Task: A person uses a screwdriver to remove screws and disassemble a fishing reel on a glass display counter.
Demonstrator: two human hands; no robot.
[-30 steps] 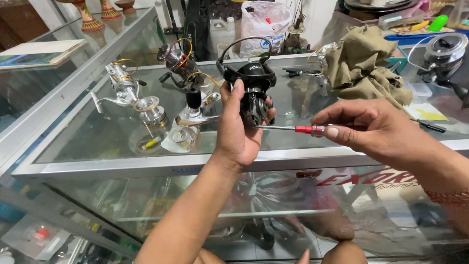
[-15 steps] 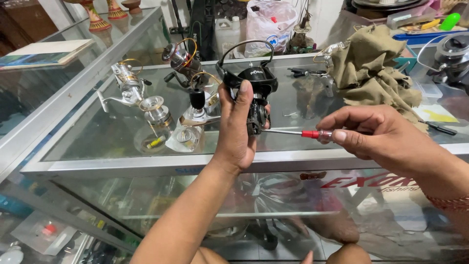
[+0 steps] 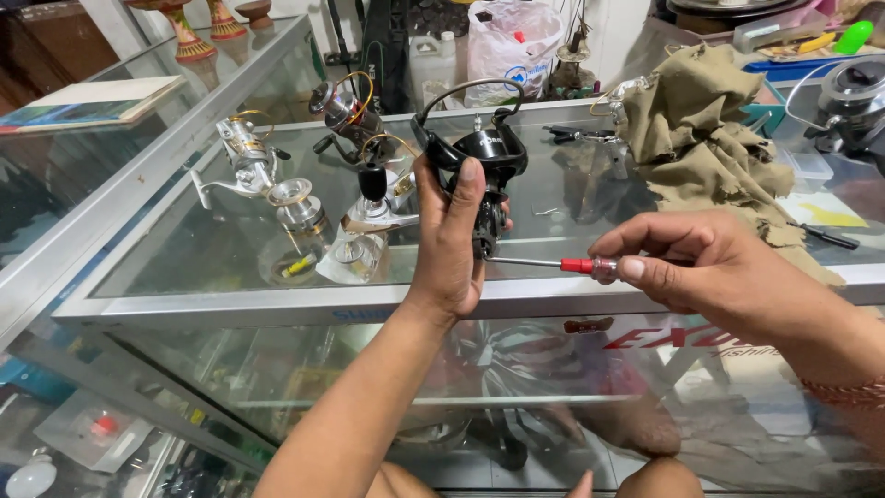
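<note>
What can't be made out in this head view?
- Screwdriver tip: hidden behind the black reel and left hand.
- Screwdriver handle: covered by right hand fingers.
- Reel at right: cut off by frame edge.
- Items under the glass counter: blurred by reflections.

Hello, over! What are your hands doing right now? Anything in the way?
Left hand grips black reel, held above glass counter. Right hand holds screwdriver, tip at the reel's side. Nothing between them; spare reels sit left.
</note>
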